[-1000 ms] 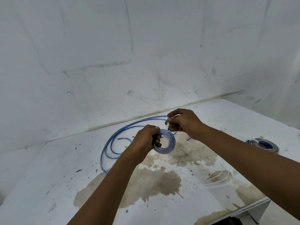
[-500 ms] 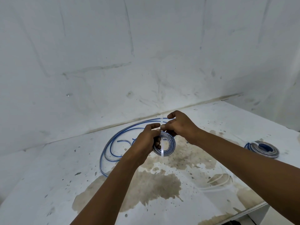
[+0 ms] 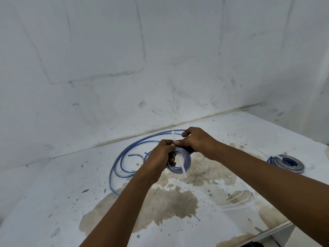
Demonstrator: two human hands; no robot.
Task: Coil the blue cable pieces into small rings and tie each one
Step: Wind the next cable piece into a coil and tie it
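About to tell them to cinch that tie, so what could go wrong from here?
The coil is held in the air by the left hand alone; if that grip eases, the turns may spring open. The white tie hangs loose across the ring, with the right hand pinching its upper end, so it may slip off. Loose cable on the stained table could snag.
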